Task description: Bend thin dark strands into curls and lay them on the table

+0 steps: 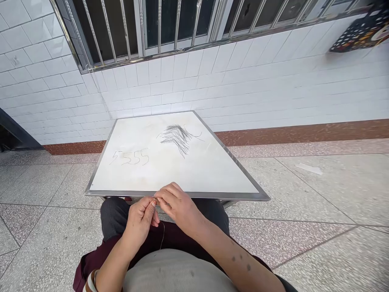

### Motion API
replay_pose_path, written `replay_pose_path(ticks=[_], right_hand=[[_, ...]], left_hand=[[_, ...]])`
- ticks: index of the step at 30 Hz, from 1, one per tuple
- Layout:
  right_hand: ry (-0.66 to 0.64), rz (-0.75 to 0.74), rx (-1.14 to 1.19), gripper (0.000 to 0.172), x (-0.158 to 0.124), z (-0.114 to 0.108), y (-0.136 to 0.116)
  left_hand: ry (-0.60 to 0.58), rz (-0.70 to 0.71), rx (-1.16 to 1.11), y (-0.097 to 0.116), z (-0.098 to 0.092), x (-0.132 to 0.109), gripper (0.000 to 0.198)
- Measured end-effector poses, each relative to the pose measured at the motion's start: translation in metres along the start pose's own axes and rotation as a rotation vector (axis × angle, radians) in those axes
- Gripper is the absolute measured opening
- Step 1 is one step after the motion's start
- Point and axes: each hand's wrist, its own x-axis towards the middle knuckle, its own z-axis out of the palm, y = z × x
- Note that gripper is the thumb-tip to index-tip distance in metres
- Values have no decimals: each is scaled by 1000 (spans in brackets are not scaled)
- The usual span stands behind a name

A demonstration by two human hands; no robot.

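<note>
My left hand and my right hand meet over my lap, at the near edge of a white table. Both are closed in pinches, fingertips touching. A thin wire or thread hangs in a curve below them; its upper end is hidden at the fingers, so which hand holds it is unclear. On the table, a loose pile of thin dark strands lies toward the back. Several bent, S-like strands lie in a row at the left.
The table has a grey metal rim. Behind it stands a white tiled wall with a barred window. A patterned bag hangs at the upper right. A white scrap lies on the floor to the right.
</note>
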Motion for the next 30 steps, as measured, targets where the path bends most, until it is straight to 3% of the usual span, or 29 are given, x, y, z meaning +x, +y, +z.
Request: replay_pose_path(ticks=[10, 18, 25, 30], right_hand=[[27, 152, 67, 18, 0, 1, -1], [2, 149, 58, 18, 1, 3, -3], [-32, 135, 86, 18, 3, 0, -4], [-62, 117, 91, 20, 6, -7, -9]], left_hand=[[43, 54, 87, 2, 9, 0, 32], [57, 49, 108, -2, 12, 0, 31], [-41, -99, -201, 5, 6, 3, 39], [-37, -136, -298, 6, 1, 5, 43]])
